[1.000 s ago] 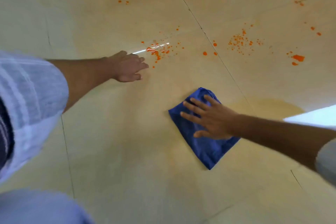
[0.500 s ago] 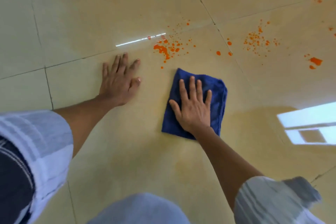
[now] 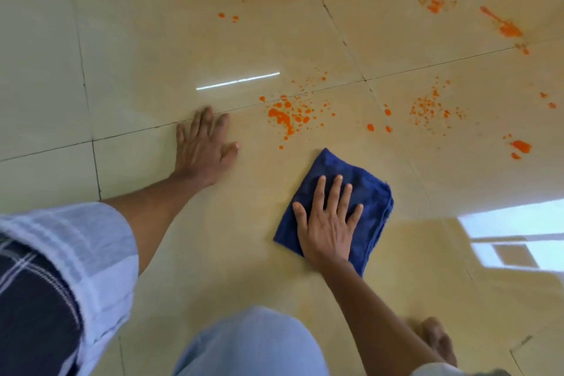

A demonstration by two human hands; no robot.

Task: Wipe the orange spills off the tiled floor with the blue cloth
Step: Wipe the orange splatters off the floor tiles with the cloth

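A folded blue cloth point(image 3: 367, 192) lies flat on the beige tiled floor point(image 3: 152, 40). My right hand point(image 3: 328, 223) presses on it with fingers straight and spread. My left hand point(image 3: 204, 146) rests flat on the bare floor to the left, fingers spread. Just beyond the cloth sits a cluster of orange spills point(image 3: 287, 116). More orange splatter point(image 3: 430, 108) lies to the right of it, with an orange blot point(image 3: 520, 146) at the far right and further orange stains point(image 3: 505, 26) near the top edge.
Dark grout lines point(image 3: 345, 40) cross the floor. A bright window reflection point(image 3: 512, 238) shines on the tiles at the right. My knee in light trousers point(image 3: 253, 342) is at the bottom centre, and a bare foot point(image 3: 439, 339) shows at the lower right.
My right hand and the cloth have slid slightly back from the nearest spill cluster. My left hand stays planted flat on the floor. The view has tilted up a little.
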